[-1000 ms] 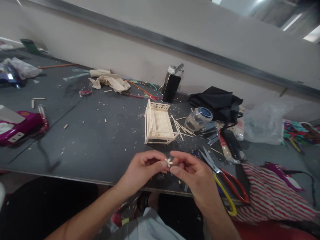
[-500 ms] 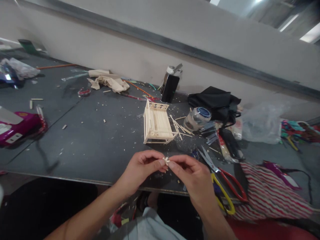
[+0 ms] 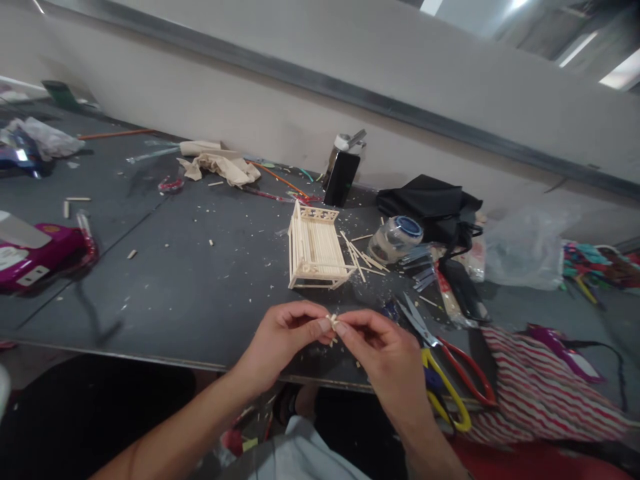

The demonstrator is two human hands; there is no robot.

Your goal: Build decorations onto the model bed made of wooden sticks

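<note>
Near the table's front edge, my left hand (image 3: 295, 330) and my right hand (image 3: 377, 340) pinch a small cluster of short wooden stick pieces (image 3: 332, 320) between thumbs and forefingers. The cluster looks star-shaped, partly hidden by the fingertips. Just beyond my hands stands a miniature bed (image 3: 320, 247) made of thin pale sticks, with a slatted surface and raised ends. Several loose sticks (image 3: 363, 257) lie at its right side.
Scissors with red handles (image 3: 465, 370) and others with yellow handles (image 3: 450, 397) lie right of my hand, beside striped cloth (image 3: 545, 387). A jar (image 3: 395, 240), phone (image 3: 341, 179) and black bag (image 3: 430, 203) stand behind. A purple glue gun (image 3: 37, 253) lies left.
My right fingertips have shifted very slightly over the stick cluster. Both hands keep their pinch, and the view has moved a little.
</note>
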